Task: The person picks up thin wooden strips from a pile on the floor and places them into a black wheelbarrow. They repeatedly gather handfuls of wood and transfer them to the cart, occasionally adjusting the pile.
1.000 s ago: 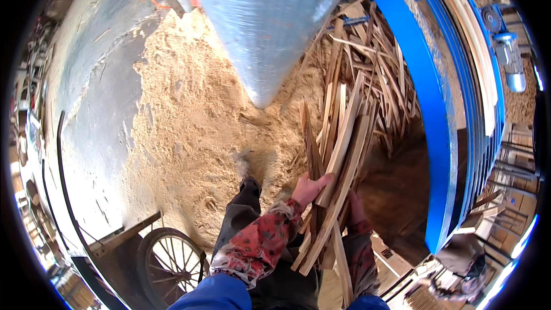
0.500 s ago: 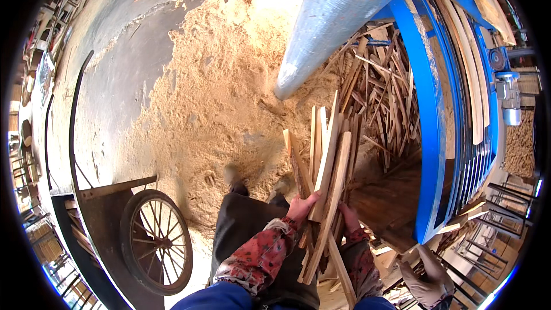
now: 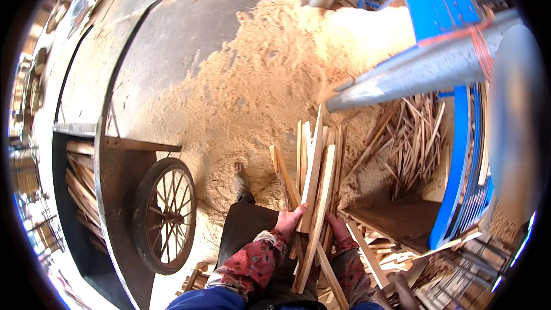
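In the head view, the left hand [image 3: 291, 221] and right hand [image 3: 338, 228] grip a bundle of wood strips [image 3: 322, 195] from either side, the right partly hidden. The bundle is in front of the body, its far tips near a metal pipe [image 3: 413, 82]. Sawdust [image 3: 247, 103] covers the floor beyond. Left stands a cart [image 3: 123, 195] with a spoked wheel [image 3: 174, 218], wood inside; right, a scrap pile [image 3: 422, 138] lies beside a blue frame [image 3: 453, 166].

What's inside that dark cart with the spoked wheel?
Inside the dark, boxy cart, long brown wooden strips are visible. Its wheel-side panel hides part of the interior, and whatever lies beneath the strips is covered.
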The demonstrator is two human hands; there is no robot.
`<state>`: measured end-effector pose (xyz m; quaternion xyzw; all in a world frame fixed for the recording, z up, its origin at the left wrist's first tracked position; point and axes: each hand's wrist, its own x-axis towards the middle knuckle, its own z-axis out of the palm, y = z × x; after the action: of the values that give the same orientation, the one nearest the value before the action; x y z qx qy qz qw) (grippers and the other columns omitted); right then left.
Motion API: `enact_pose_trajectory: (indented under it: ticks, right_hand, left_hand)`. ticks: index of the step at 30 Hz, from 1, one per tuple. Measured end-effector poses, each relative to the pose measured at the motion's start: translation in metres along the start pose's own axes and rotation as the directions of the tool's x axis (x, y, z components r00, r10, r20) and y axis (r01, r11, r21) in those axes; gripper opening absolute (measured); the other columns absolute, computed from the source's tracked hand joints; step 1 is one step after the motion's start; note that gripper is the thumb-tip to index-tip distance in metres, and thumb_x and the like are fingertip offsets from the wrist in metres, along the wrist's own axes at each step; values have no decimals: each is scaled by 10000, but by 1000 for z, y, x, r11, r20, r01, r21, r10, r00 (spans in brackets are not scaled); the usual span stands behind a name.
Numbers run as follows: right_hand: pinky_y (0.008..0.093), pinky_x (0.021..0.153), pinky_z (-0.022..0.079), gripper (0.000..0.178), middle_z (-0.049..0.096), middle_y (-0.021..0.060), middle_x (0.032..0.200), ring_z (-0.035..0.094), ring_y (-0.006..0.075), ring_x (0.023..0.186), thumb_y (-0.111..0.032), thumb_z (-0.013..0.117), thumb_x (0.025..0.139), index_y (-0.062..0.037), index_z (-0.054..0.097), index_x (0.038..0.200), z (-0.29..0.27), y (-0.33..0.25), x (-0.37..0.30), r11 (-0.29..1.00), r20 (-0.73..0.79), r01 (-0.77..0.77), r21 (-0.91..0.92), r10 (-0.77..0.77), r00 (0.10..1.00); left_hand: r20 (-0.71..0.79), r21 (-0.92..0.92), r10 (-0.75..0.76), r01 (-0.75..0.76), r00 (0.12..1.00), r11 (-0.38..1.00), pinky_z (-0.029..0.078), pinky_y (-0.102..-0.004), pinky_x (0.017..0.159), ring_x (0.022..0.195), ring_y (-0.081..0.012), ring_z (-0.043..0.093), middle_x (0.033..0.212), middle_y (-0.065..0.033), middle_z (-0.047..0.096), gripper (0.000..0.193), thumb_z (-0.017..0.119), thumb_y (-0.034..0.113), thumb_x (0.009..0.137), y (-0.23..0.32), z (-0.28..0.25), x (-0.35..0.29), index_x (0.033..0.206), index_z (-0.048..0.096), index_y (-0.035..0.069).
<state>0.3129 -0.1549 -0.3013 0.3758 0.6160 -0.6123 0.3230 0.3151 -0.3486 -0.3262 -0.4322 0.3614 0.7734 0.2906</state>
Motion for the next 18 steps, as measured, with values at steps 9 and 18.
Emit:
enact_pose_trajectory:
  ticks: [9, 18]
  right_hand:
    - [333, 838, 484, 530, 637, 143, 1081, 613, 225, 934, -306, 636, 827, 59, 547, 1202, 116, -96, -48, 953, 70, 147, -265, -133, 989]
    - [322, 841, 469, 494, 637, 121, 1065, 592, 201, 937, -246, 637, 812, 63, 549, 1187, 168, -187, -90, 769, 402, 514, -380, -363, 841]
  left_hand:
    - [-3, -191, 302, -297, 953, 936, 432, -332, 992, 1085, -216, 590, 1195, -180, 616, 933, 816, 418, 741, 73, -54, -56, 1313, 371, -170]
    - [-129, -331, 606, -611, 785, 719, 479, -324, 915, 1007, -159, 599, 1123, -106, 647, 625, 787, 343, 784, 148, -52, -176, 1219, 564, -48]
